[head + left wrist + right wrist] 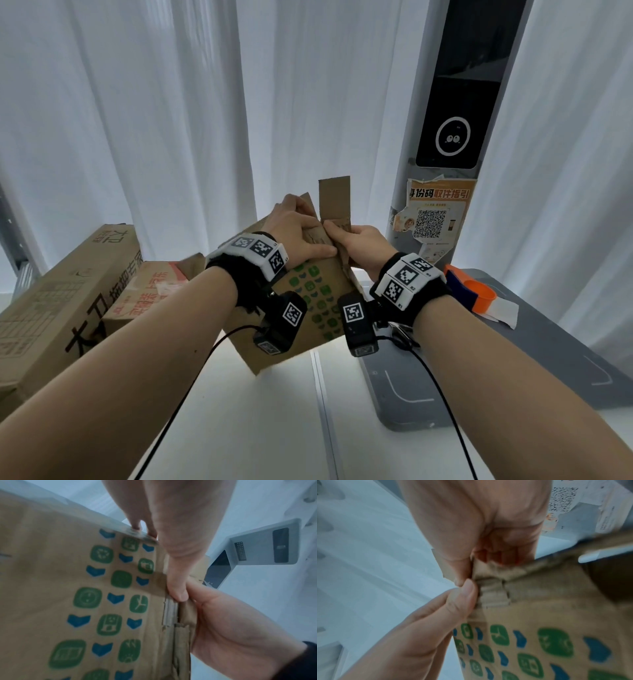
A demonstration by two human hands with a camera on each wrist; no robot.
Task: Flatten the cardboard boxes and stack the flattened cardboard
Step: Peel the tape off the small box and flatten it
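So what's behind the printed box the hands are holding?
Behind the printed box hang white curtains; to the right stands a grey kiosk with a QR poster. The box and both hands cover whatever lies directly behind them.

Brown cardboard box [322, 294] printed with rows of green rounded icons and blue chevrons – the long box [58, 308] is tan with black lettering, the smaller box [144, 291] red-lettered – tape dispenser [474, 291] orange and blue
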